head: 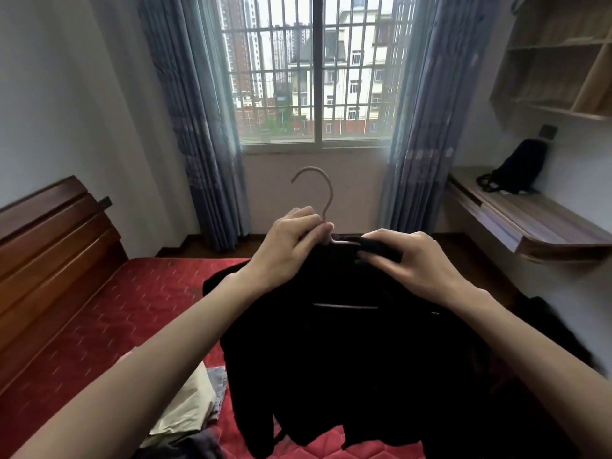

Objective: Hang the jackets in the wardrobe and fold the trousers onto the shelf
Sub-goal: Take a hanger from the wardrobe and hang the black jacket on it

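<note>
Above the red mattress (139, 313), at chest height before the window (314, 71), the left hand (291, 246) pinches the neck of a pale pink hanger (323, 197) between thumb and curled fingers, just under its hook, which stands upright and curves to the left. The right hand (407, 260) grips the collar of a black jacket (347, 359), fingers curled round the dark fabric just beside the hanger's neck. The jacket hangs from both hands, draped over the hanger; a strip of the hanger's lower bar shows through the open neck. Its hem falls toward the mattress. Beneath the left forearm lie folded clothes (188, 412), cream on top with grey beside it. A wooden headboard (53, 260) runs along the left. Blue-grey curtains (198, 127) flank the barred window. To the right, a wall desk (536, 223) carries a black bag (516, 170), with open wooden shelves (559, 58) above.
</note>
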